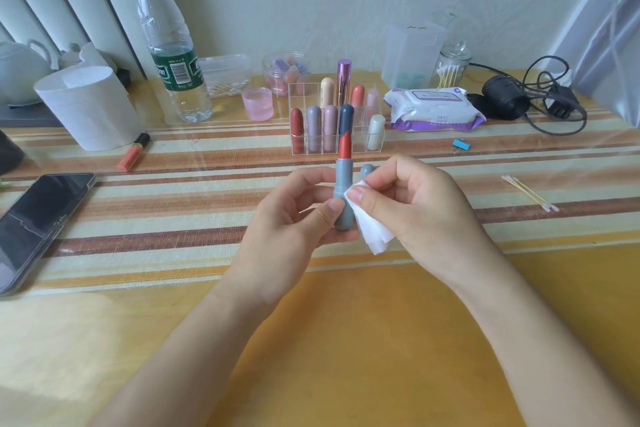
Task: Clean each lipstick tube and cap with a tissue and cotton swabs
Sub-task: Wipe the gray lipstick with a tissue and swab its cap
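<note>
The left hand [294, 215] is curled round a grey plastic lipstick tube [344, 199] and holds it straight up above the table, thumb in front and fingers behind; the red-orange stick [344, 147] pokes out of the top. The right hand [415, 211] pinches a folded white tissue [375, 230] between thumb and fingers and presses it on the right side of the tube; the loose end of the tissue hangs down. A small round grey cap [367, 172] peeks out just behind the tube and the right fingers; I cannot tell if it stands on the table or is held.

Under the hands is a yellow wooden table [346, 340] with a striped cloth [173, 218]. Behind the hands stands a clear plastic box with little rooms [360, 135]; closed lipsticks stand up in it. Beside the box on the right lies a purple and white pack of wipes [433, 109]; a little blue clip [462, 146] lies near it. Thin cotton swabs with pink tips [528, 192] lie well to the right of the right hand.

Far left a black phone [38, 222] lies flat; an orange lip gloss tube [133, 152] lies just beside a white paper roll [88, 107]; a clear water bottle with a green label [173, 55] stands behind; a small pink cup [258, 103] sits between bottle and box.
</note>
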